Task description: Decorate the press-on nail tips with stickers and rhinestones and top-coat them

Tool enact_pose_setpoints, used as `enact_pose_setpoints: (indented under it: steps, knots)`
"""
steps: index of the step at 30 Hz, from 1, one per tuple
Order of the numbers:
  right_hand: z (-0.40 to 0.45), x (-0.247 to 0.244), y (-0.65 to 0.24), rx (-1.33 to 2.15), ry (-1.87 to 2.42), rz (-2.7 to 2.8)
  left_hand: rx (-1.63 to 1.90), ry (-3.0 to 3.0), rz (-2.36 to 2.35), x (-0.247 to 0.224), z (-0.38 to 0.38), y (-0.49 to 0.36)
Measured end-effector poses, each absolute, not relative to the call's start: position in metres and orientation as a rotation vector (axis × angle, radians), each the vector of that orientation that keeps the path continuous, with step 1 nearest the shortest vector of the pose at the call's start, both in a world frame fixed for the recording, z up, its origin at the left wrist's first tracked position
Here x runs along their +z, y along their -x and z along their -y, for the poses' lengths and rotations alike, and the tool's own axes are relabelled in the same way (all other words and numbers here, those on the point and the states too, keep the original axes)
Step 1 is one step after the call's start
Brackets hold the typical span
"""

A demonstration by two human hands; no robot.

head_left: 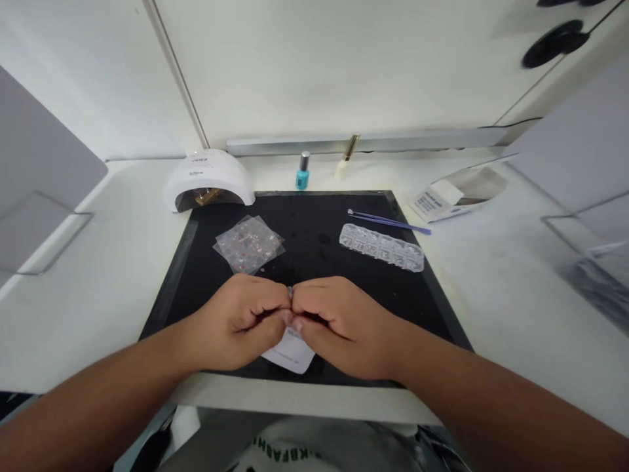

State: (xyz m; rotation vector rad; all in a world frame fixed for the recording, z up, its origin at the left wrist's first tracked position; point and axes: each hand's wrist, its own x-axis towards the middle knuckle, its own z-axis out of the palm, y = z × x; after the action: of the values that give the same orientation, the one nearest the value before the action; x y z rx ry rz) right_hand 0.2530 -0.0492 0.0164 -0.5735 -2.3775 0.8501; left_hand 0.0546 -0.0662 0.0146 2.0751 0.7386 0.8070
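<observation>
My left hand and my right hand meet knuckle to knuckle over the near part of a black mat. Both are closed, thumbs and curled fingers pinching a small white sachet with faint print on it. Its lower part hangs out below the thumbs, while the top edge is mostly hidden by my fingers. Beyond my left hand lie clear sheets of small nail decorations. A clear compartment case and blue-purple tweezers rest beyond my right hand.
A white nail lamp stands at the back left. Behind the mat are a turquoise polish bottle and a pale bottle with a gold cap. An opened white cardboard box sits at the back right of the white table.
</observation>
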Motion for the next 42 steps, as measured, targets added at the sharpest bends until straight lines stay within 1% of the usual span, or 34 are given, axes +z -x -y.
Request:
enact_pose_setpoints:
  steps: [4,8,13,19,29,38,42]
  knots:
    - [0.053,0.019,-0.250,0.797,0.505,2.368,0.880,-2.065,-0.736,0.018,0.069,-0.057]
    - [0.055,0.016,-0.247,0.494,0.408,2.317,0.960,-1.891,-0.725,0.017,0.072,-0.063]
    - [0.057,0.015,-0.246,0.084,0.351,2.291,0.964,-1.671,-0.740,0.019,0.077,-0.067]
    - [0.056,0.016,-0.247,-0.135,0.252,2.273,1.005,-1.565,-0.827,0.020,0.083,-0.071]
    - [0.055,0.012,-0.246,-0.258,0.246,2.232,1.089,-1.464,-0.960,0.019,0.093,-0.073]
    - [0.053,0.012,-0.247,-0.159,0.281,2.267,1.167,-1.336,-0.981,0.008,0.098,-0.075]
    - [0.054,0.012,-0.245,-0.221,0.282,2.206,1.189,-1.309,-0.990,0.009,0.099,-0.076]
